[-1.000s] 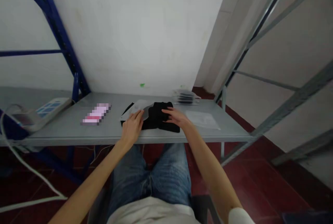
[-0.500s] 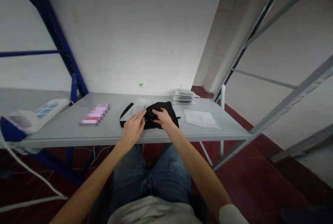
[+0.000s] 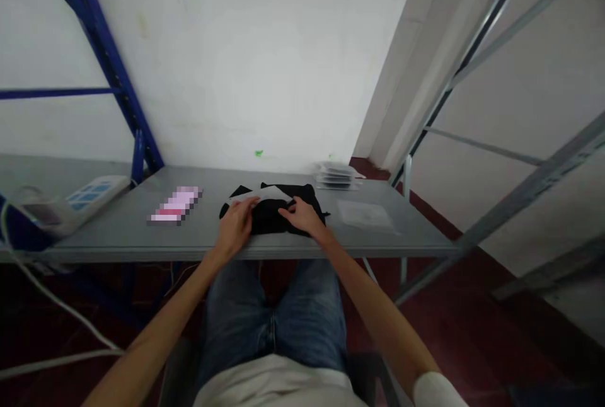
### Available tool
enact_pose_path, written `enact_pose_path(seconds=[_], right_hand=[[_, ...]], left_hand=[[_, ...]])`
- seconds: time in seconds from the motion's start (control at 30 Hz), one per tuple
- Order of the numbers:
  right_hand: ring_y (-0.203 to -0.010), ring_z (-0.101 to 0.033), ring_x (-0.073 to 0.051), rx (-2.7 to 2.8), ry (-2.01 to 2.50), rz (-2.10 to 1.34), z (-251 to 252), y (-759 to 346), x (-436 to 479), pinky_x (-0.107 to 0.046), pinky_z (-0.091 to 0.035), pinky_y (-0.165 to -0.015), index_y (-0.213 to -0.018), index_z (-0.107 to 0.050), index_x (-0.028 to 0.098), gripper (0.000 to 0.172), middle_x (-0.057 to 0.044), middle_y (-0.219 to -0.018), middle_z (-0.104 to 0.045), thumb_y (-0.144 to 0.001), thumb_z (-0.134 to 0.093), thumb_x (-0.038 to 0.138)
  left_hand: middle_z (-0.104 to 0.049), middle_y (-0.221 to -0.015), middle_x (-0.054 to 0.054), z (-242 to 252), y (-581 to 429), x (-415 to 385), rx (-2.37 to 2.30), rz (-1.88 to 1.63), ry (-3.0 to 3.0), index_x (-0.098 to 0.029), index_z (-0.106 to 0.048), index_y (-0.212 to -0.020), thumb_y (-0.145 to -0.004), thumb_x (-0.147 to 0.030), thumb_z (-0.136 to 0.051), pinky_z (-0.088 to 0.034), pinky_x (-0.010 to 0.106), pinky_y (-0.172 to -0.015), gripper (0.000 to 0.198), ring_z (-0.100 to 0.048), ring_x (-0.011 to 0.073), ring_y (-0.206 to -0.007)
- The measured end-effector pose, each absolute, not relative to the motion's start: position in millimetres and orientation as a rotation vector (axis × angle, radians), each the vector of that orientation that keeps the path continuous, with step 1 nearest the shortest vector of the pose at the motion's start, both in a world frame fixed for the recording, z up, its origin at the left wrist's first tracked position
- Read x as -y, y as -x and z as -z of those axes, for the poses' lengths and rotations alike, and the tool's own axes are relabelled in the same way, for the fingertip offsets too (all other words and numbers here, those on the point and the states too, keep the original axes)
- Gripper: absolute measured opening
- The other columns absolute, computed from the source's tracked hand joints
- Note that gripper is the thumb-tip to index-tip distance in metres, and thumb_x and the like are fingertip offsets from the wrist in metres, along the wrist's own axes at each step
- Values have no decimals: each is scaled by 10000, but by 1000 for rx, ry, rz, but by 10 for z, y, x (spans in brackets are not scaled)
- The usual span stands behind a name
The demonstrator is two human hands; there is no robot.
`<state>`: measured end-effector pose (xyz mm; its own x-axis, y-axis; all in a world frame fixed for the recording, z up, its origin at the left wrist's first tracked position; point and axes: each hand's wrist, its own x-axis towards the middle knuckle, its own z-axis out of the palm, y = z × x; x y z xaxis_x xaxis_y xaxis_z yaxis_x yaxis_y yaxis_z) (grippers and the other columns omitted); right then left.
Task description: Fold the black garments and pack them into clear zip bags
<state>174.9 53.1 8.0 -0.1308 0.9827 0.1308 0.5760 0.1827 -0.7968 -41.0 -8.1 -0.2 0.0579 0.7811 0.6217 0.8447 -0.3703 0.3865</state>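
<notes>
A black cloth item [image 3: 270, 222], whose exact kind I cannot make out, lies bunched near the table's front edge. A white sheet [image 3: 275, 193] sits across its upper part, with black fabric showing behind and in front of it. My left hand [image 3: 235, 225] is closed at the left side, its fingertips pinching the sheet's edge. On the right, my right hand [image 3: 305, 215] has thumb and fingers pressed together on the black fabric beside the sheet's right end. What lies under the fingers is partly hidden.
A flat white packet [image 3: 366, 215] lies to the right, with a stack of white packets [image 3: 335, 176] behind it. At the left are a blurred-out pink item [image 3: 174, 205] and a white device with blue panels [image 3: 92, 196]. Metal frames flank the grey table [image 3: 198, 240].
My hands have moved apart, the left to the left and the right slightly right. The white sheet now stretches farther right across the black cloth, which has shifted in shape.
</notes>
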Motion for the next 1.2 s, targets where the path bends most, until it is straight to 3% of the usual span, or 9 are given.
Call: enact_pose_path(seconds=[0.1, 0.2, 0.33, 0.47, 0.67, 1.0, 1.1, 1.2], right_hand=[[-1246, -621, -326, 1937, 1429, -519, -76, -1937, -522, -483, -506, -1062, -1519, -496, 218, 819, -164, -1357, -629, -810, -840, 443], [-1342, -545, -313, 2075, 1235, -467, -39, -1982, -553, -473, -453, -1112, -1488, -541, 270, 724, -141, -1447, -572, -838, -823, 419], [-1149, -644, -238, 2142, 1112, -522, 11, -1932, -594, -389, -478, -1032, -1265, -681, 279, 403, -70, -1269, -665, -884, -791, 353], [-908, -666, -175, 2089, 1124, -517, 40, -1878, -596, -317, -493, -901, -1105, -712, 253, 246, -31, -1106, -681, -883, -798, 316], [-845, -620, -170, 2046, 1051, -444, 77, -1798, -623, -291, -473, -836, -1040, -722, 225, 206, -9, -941, -646, -863, -818, 268], [-811, -589, -175, 2042, 1077, -399, 50, -1743, -646, -284, -462, -809, -999, -715, 243, 143, -1, -885, -639, -886, -796, 276], [-824, -594, -172, 2085, 1058, -381, 49, -1754, -645, -283, -467, -821, -1047, -704, 245, 172, -6, -933, -635, -902, -783, 293], [-859, -614, -162, 2156, 1043, -371, 68, -1800, -655, -285, -480, -849, -1144, -681, 260, 270, -29, -1125, -619, -896, -786, 277]], left_hand=[[-728, -1216, 90, 15, 470, 31, 1659, 1300, 2298, -199, -598, -1358, -1020, -216, -370, -492, 452, -1075, 409, -620, 261, -1157], [-693, -1257, 106, 9, 505, 23, 1634, 1275, 2372, -199, -624, -1321, -1056, -315, -356, -454, 470, -1131, 394, -593, 261, -1220], [-627, -1342, 107, -10, 573, 38, 1613, 1100, 2469, -237, -633, -1337, -957, -487, -608, -445, 478, -1155, 456, -546, 296, -1313], [-639, -1314, 104, -29, 637, 24, 1598, 1019, 2507, -236, -657, -1309, -881, -403, -716, -478, 473, -1118, 463, -575, 305, -1271], [-688, -1199, 87, -33, 637, -30, 1625, 1077, 2446, -233, -699, -1199, -904, -322, -686, -493, 457, -1077, 308, -608, 289, -1185], [-696, -1101, 82, 26, 630, -200, 1677, 1187, 2378, -228, -733, -1082, -897, -300, -670, -507, 446, -1024, 208, -628, 278, -1093], [-691, -1103, 81, 14, 651, -204, 1685, 1175, 2386, -229, -717, -1067, -888, -293, -656, -499, 456, -1038, 198, -620, 280, -1106], [-683, -1154, 79, 2, 685, -184, 1660, 1126, 2432, -234, -691, -1090, -887, -307, -647, -472, 469, -1080, 220, -597, 287, -1162]])
